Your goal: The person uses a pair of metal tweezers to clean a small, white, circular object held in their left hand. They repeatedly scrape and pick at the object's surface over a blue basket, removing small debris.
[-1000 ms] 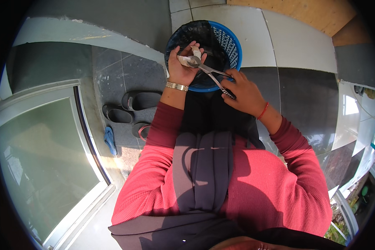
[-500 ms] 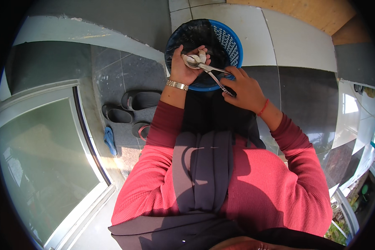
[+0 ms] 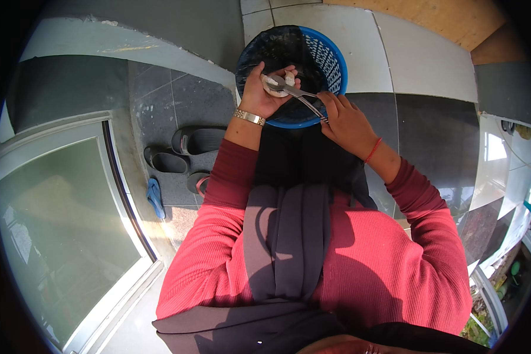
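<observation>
We seem to be mid-step, working a two-handled metal tool (image 3: pixel 300 93) against a pale piece (image 3: pixel 289 78) (its kind is unclear) in our left hand (image 3: pixel 259 99), above the blue basket (image 3: pixel 341 64). Our right hand (image 3: pixel 349 125) grips the handles; the left is cupped, thumb apart, though we cannot tell whether its fingertips pinch. The next move calls for a steady palm.

You have no readable text, numbers or signs: none on the blue basket (image 3: pixel 329 58), none on the metal shears (image 3: pixel 296 92) over it. Left of the basket, you find no legible mark on the dark clogs (image 3: pixel 206 140), blue slipper (image 3: pixel 155 198) or glass panel (image 3: pixel 59 230).
</observation>
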Demonstrator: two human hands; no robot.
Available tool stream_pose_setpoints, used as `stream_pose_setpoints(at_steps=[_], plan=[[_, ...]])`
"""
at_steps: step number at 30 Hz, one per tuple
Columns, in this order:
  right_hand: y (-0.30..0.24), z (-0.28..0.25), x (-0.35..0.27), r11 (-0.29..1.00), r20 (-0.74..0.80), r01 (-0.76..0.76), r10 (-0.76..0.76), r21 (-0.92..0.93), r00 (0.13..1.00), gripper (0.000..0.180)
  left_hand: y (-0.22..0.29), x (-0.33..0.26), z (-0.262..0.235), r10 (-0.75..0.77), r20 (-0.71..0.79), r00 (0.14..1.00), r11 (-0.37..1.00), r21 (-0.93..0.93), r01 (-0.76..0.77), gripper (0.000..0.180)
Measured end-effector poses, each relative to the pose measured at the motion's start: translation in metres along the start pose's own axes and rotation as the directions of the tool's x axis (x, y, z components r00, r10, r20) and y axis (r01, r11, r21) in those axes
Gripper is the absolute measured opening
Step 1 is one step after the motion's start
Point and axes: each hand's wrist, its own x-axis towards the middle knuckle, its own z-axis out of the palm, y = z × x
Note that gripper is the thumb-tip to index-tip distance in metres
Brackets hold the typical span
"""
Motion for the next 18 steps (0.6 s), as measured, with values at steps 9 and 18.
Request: stream_pose_setpoints(at_steps=[9, 18], plan=[[-0.001, 0.011, 0.008, 0.995, -0.079, -0.055, 0.048, -0.086, 0.996, 0.049, -0.002, 0.008, -0.009, 0.008, 0.049, 0.999, 0.994, -0.113, -0.002, 0.067], [0.001, 0.011, 0.012, 0.994, -0.08, -0.098, 0.094, -0.049, 0.992, 0.044, -0.001, 0.011, -0.011, 0.015, 0.069, 0.998, 0.988, -0.153, -0.004, 0.072]])
